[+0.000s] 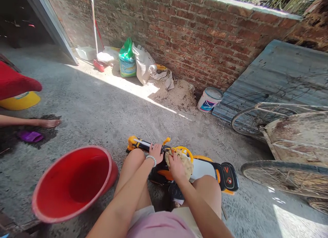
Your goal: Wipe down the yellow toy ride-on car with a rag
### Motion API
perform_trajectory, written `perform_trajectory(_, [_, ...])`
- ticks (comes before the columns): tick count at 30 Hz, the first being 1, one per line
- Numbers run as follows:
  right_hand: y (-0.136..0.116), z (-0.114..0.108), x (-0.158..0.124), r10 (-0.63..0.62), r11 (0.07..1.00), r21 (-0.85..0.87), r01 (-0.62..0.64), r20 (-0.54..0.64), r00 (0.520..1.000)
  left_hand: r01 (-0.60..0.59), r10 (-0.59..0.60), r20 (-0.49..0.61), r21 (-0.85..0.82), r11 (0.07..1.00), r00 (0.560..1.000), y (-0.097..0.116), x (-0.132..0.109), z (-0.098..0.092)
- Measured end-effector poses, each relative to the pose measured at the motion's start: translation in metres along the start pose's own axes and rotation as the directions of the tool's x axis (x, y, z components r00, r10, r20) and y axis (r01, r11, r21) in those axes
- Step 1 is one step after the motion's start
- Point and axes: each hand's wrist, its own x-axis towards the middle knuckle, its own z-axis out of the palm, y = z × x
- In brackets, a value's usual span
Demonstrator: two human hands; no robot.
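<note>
A small orange, white and black toy ride-on car (205,169) lies on the concrete floor between my knees. My left hand (155,152), with a bead bracelet on its wrist, grips the car's front end near the black bar. My right hand (176,165) presses a crumpled tan rag (186,162) onto the car's yellow steering wheel, fingers closed over the cloth. My bare knees flank the toy.
A tilted red basin (74,181) lies at my left. Another person's bare foot (47,122), a purple sandal (30,136) and a yellow object are at far left. A rusty wheeled cart (289,142) stands right. A white bucket (209,99), sacks and sand sit by the brick wall.
</note>
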Motion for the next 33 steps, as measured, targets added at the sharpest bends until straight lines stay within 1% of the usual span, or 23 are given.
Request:
perform_trajectory(3, [0.002, 0.015, -0.028, -0.07, 0.997, 0.032, 0.07, 0.007, 0.998, -0.01, 0.01, 0.012, 0.001, 1.0, 1.0, -0.003, -0.001, 0.0])
perform_trajectory(5, [0.011, 0.029, -0.049, -0.098, 0.993, 0.068, 0.101, -0.04, 0.994, -0.022, 0.022, 0.016, 0.0, 1.0, 1.0, -0.005, -0.001, -0.001])
perform_trajectory(7, [0.027, 0.045, -0.068, -0.086, 0.988, 0.122, 0.1, -0.115, 0.99, -0.026, 0.026, 0.026, -0.003, 1.0, 0.999, -0.005, -0.002, -0.002])
perform_trajectory(9, [0.049, 0.058, -0.081, -0.054, 0.977, 0.195, 0.09, -0.183, 0.982, -0.017, 0.018, 0.041, -0.009, 1.0, 0.999, -0.005, -0.003, -0.004])
perform_trajectory(11, [0.074, 0.064, -0.088, -0.012, 0.959, 0.272, 0.079, -0.24, 0.971, -0.003, 0.004, 0.051, -0.013, 1.0, 0.999, -0.003, -0.004, -0.006])
perform_trajectory(13, [0.098, 0.062, -0.088, 0.091, 0.937, 0.348, 0.019, -0.297, 0.951, 0.001, -0.001, 0.055, -0.015, 1.0, 0.999, -0.001, -0.005, -0.008])
perform_trajectory(14, [0.107, 0.057, -0.085, 0.164, 0.923, 0.383, -0.029, -0.325, 0.932, 0.003, -0.002, 0.057, -0.018, 1.0, 0.998, 0.0, -0.006, -0.009])
perform_trajectory(16, [0.119, 0.042, -0.074, 0.29, 0.892, 0.439, -0.104, -0.381, 0.878, 0.009, -0.007, 0.064, -0.028, 1.0, 0.998, 0.001, -0.006, -0.011])
perform_trajectory(17, [0.121, 0.033, -0.065, 0.318, 0.884, 0.454, -0.11, -0.412, 0.854, 0.014, -0.012, 0.066, -0.033, 0.999, 0.998, 0.001, -0.005, -0.011])
perform_trajectory(18, [0.12, 0.023, -0.055, 0.314, 0.886, 0.455, -0.091, -0.442, 0.84, 0.02, -0.018, 0.065, -0.036, 0.999, 0.998, 0.002, -0.005, -0.011])
perform_trajectory(19, [0.116, 0.014, -0.043, 0.283, 0.894, 0.445, -0.054, -0.469, 0.837, 0.026, -0.024, 0.062, -0.036, 0.999, 0.998, 0.002, -0.004, -0.011])
perform_trajectory(20, [0.11, 0.006, -0.031, 0.239, 0.905, 0.424, -0.014, -0.481, 0.843, 0.031, -0.029, 0.056, -0.033, 0.999, 0.998, 0.003, -0.004, -0.011])
perform_trajectory(21, [0.102, -0.002, -0.018, 0.18, 0.919, 0.393, 0.023, -0.472, 0.863, 0.035, -0.033, 0.048, -0.027, 0.999, 0.998, 0.003, -0.003, -0.011])
perform_trajectory(22, [0.094, -0.007, -0.004, 0.119, 0.935, 0.353, 0.048, -0.438, 0.891, 0.038, -0.037, 0.039, -0.021, 0.999, 0.999, 0.003, -0.003, -0.011])
perform_trajectory(24, [0.081, -0.015, 0.02, 0.035, 0.965, 0.259, 0.046, -0.299, 0.954, 0.042, -0.042, 0.027, -0.008, 0.999, 0.999, 0.003, -0.002, -0.01])
perform_trajectory(26, [0.077, -0.018, 0.037, 0.024, 0.981, 0.193, 0.005, -0.147, 0.989, 0.044, -0.044, 0.018, 0.001, 0.999, 0.999, 0.002, -0.002, -0.008])
perform_trajectory(27, [0.079, -0.018, 0.042, 0.049, 0.983, 0.183, -0.032, -0.093, 0.994, 0.043, -0.043, 0.017, 0.004, 0.999, 0.999, 0.002, -0.002, -0.008])
perform_trajectory(29, [0.092, -0.018, 0.044, 0.156, 0.968, 0.205, -0.144, -0.043, 0.987, 0.036, -0.036, 0.019, 0.007, 0.999, 0.999, 0.002, -0.002, -0.006])
perform_trajectory(31, [0.109, -0.018, 0.038, 0.293, 0.93, 0.242, -0.275, -0.038, 0.955, 0.031, -0.031, 0.021, 0.006, 1.0, 0.999, 0.003, -0.001, -0.006])
perform_trajectory(33, [0.123, -0.017, 0.025, 0.398, 0.888, 0.268, -0.373, -0.043, 0.916, 0.033, -0.033, 0.021, 0.003, 0.999, 0.999, 0.005, -0.001, -0.006])
